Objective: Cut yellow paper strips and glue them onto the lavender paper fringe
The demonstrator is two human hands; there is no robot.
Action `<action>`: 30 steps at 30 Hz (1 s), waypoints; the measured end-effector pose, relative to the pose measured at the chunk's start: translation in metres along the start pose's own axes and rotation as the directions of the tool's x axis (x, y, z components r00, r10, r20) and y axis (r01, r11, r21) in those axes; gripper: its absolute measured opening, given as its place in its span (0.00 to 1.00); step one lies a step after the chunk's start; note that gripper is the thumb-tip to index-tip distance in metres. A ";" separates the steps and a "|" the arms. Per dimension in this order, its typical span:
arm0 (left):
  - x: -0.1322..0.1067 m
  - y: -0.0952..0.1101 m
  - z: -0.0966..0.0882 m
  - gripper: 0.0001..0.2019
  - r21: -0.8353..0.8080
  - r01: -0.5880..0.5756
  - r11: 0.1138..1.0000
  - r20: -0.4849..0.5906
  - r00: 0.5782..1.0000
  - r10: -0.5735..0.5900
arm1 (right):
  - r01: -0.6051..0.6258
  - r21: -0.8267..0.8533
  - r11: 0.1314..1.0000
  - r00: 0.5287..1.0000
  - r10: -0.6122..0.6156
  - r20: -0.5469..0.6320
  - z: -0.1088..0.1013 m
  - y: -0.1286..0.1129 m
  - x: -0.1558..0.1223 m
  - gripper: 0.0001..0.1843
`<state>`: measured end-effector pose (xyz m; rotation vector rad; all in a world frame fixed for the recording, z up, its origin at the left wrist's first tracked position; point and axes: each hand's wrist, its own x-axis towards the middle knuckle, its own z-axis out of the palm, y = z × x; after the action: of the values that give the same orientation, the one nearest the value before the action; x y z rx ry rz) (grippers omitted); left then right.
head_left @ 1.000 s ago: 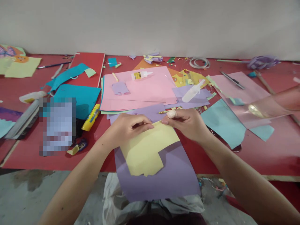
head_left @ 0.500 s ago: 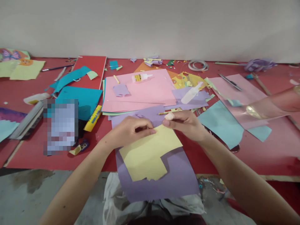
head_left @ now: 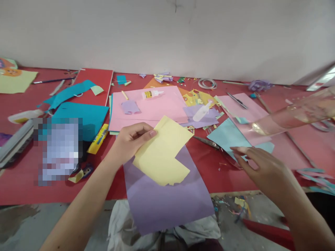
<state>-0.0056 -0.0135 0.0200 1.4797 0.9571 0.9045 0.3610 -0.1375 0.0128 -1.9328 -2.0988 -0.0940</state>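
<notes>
My left hand [head_left: 131,141] pinches the upper left edge of a pale yellow cut paper [head_left: 162,153] and holds it tilted over a large purple sheet [head_left: 167,198] that hangs off the table's front edge. My right hand [head_left: 261,167] is off to the right with its fingers stretched out and nothing in them. It hovers over the red table [head_left: 230,174] close to a light blue paper [head_left: 227,137] and a pair of scissors [head_left: 208,142].
Pink sheets [head_left: 154,108] with a small glue bottle [head_left: 151,93] lie behind. Teal paper [head_left: 81,116], a yellow glue stick [head_left: 98,138] and a blurred patch sit left. Another person's blurred arm [head_left: 293,116] reaches in from the right. Paper scraps litter the table.
My right hand let go of the yellow paper and moved right toward the scissors. My left hand turned the yellow paper and lifted it. The view shifted right.
</notes>
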 end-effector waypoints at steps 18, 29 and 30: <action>0.002 -0.006 0.000 0.19 -0.026 0.033 0.999 0.093 0.995 -0.030 | -0.365 0.077 0.928 0.856 0.367 -0.364 0.011 0.032 0.003 0.09; 0.000 -0.010 0.001 0.17 -0.026 0.035 0.999 0.153 0.988 -0.030 | -0.085 0.181 0.980 0.985 0.055 0.163 0.022 0.043 0.000 0.21; 0.000 -0.010 0.001 0.17 -0.051 0.051 0.997 0.157 0.987 -0.043 | -0.108 0.173 0.979 0.978 0.074 0.195 0.020 0.041 0.005 0.23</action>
<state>-0.0055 -0.0134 0.0102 1.4523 0.8424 0.7633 0.3979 -0.1237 -0.0111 -1.9890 -2.0452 0.3010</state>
